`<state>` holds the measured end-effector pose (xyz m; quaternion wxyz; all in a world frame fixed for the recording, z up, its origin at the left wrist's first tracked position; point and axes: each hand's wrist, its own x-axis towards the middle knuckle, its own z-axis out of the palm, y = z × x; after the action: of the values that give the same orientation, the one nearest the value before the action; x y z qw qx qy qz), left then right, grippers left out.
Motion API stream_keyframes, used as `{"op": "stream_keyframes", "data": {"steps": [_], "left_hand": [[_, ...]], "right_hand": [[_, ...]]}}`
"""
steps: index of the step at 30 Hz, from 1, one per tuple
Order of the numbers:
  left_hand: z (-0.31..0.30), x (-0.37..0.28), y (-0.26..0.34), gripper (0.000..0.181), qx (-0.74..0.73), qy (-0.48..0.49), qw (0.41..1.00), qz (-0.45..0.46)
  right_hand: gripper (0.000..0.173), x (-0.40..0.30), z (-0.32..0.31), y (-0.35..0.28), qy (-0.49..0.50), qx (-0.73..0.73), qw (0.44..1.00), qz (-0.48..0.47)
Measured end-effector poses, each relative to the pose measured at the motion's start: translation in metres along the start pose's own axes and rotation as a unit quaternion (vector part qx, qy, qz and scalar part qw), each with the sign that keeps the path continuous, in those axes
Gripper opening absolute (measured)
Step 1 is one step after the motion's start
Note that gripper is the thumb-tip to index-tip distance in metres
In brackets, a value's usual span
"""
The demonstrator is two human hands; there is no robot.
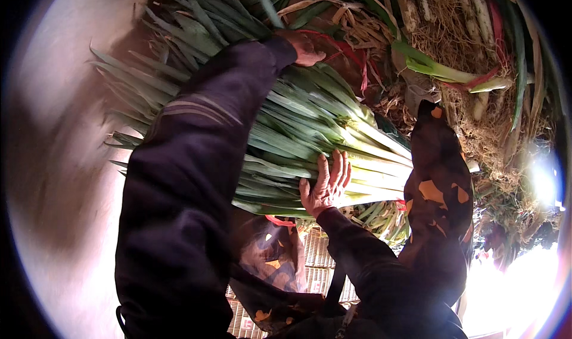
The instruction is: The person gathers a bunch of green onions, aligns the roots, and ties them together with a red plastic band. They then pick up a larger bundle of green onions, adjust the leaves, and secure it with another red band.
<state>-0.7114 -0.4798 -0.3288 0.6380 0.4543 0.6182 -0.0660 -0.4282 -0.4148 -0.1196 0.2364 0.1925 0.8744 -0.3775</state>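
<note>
A large bunch of leek-like green onions (pixel 286 129) lies across in front of me, leaves to the left and pale stalks to the right. My right hand (pixel 327 184) rests flat on the near side of the bunch, fingers spread, where green turns to white. At the far side, my left hand (pixel 304 49) is curled around a red plastic tie (pixel 342 46); its palm is hidden. A short piece of red strip (pixel 280 221) shows under the near edge of the bunch. The stalks' root ends are hidden behind my patterned trouser leg (pixel 440 196).
More onions with matted roots (pixel 447 39) lie at the upper right. One loose green stalk (pixel 460 76) rests there beside another red strip (pixel 485 77). Dry leaves (pixel 344 19) litter the ground. Woven crates or mats (pixel 318 249) show below. A pale surface (pixel 67 115) runs along the left.
</note>
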Motion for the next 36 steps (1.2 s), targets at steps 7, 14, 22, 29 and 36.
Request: {"op": "stream_keyframes", "data": {"steps": [7, 14, 22, 29, 36], "left_hand": [[0.002, 0.037, 0.034, 0.043, 0.024, 0.036, 0.983, -0.181], [0.055, 0.076, -0.015, 0.040, -0.153, 0.090, 0.983, -0.041], [0.030, 0.081, 0.019, 0.042, -0.026, 0.019, 0.994, -0.102], [0.069, -0.008, 0.042, 0.036, -0.199, 0.201, 0.945, -0.163], [0.100, -0.052, 0.096, 0.034, -0.012, 0.392, 0.881, -0.264]], "right_hand": [[0.064, 0.001, 0.002, 0.000, 0.011, 0.000, 1.000, 0.003], [0.067, 0.001, 0.000, 0.002, -0.003, 0.023, 1.000, 0.016], [0.069, 0.003, 0.003, 0.003, 0.004, 0.018, 0.999, 0.029], [0.071, -0.002, -0.002, 0.006, -0.007, 0.014, 1.000, -0.002], [0.077, -0.010, -0.016, 0.014, -0.120, -0.010, 0.993, -0.016]]}}
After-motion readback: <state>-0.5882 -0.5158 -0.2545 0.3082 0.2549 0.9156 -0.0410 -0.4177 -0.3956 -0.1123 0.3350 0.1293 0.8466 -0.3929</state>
